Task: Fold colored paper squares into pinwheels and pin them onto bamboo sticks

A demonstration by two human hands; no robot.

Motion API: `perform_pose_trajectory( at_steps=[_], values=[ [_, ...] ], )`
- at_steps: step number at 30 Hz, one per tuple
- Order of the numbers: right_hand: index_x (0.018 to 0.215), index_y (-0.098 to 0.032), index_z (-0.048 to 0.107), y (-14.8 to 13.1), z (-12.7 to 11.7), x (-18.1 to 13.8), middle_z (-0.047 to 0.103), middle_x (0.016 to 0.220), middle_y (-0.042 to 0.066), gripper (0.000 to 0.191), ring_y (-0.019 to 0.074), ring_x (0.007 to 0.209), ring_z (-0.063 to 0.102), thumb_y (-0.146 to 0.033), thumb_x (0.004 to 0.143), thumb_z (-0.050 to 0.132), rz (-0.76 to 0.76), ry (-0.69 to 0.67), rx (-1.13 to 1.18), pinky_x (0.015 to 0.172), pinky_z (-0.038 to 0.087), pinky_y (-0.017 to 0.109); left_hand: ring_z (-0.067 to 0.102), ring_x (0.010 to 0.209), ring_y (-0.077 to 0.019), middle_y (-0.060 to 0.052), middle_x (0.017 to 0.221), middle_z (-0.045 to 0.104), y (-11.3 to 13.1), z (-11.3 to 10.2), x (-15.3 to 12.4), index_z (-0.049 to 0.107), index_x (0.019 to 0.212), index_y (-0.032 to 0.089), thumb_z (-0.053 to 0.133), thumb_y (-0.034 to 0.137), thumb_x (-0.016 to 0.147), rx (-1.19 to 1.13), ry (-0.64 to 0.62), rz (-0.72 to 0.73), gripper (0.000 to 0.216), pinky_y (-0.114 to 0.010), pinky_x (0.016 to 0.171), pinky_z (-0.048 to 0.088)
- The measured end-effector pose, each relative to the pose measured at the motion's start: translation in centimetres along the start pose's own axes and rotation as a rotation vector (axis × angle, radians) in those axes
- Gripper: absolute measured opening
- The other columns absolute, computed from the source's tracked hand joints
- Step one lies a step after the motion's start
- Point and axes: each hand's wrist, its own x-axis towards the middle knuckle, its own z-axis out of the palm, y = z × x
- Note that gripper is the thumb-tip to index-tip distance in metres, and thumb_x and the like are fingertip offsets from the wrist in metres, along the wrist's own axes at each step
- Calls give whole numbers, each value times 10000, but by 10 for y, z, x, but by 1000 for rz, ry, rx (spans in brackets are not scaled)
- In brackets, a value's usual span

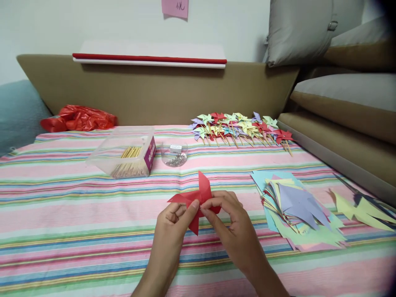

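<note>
A red paper pinwheel (204,187) with folded blades is held between both hands, above the striped cloth. My left hand (173,225) is closed on its left side, the thumb pressed near the centre. With thumb and forefinger, my right hand (232,220) pinches at the middle, where a small shiny pin shows between the fingertips; its other fingers curl behind the paper. No stick is visible on this pinwheel. Beyond the hands stands a round clear dish (175,159) of small metal pins with a little white box in it.
Left of the dish is a clear plastic box (103,159) of wooden sticks. Finished pinwheels (244,128) lie at the back right. Cut paper sheets (297,206) are stacked at right, beside scissors (365,196) and yellow paper (359,210). A red plastic bag (80,118) lies back left.
</note>
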Motion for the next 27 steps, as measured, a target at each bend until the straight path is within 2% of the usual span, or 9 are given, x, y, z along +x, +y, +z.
perform_pose_trajectory(
  at_steps=[3,8,19,27],
  values=[
    [899,-274,666,0,0,0,674,973,10,85,219,992,575,-287,954,603,29,-5,41,910,401,394,386,586,-81,64,587,430,-2,0,0,547,641,157,817,417,747,31,11,20,390,-186,559,350],
    [885,-268,667,0,0,0,685,934,6,100,210,935,585,-304,948,598,78,-16,80,902,408,388,358,573,-85,67,571,412,-4,0,2,515,624,169,801,409,763,44,-15,36,398,-192,550,338],
    [873,-254,672,-1,-2,1,684,928,10,123,197,910,594,-315,944,594,108,-33,114,855,437,351,326,585,-96,61,582,342,-6,-1,1,431,590,185,791,452,746,148,12,64,474,-224,539,288],
    [880,-234,695,-2,-1,0,693,901,13,137,190,855,622,-363,898,650,253,-1,225,785,461,315,343,580,-99,62,591,344,-9,-3,0,423,616,194,749,470,792,196,-10,66,462,-236,545,296]
  ],
)
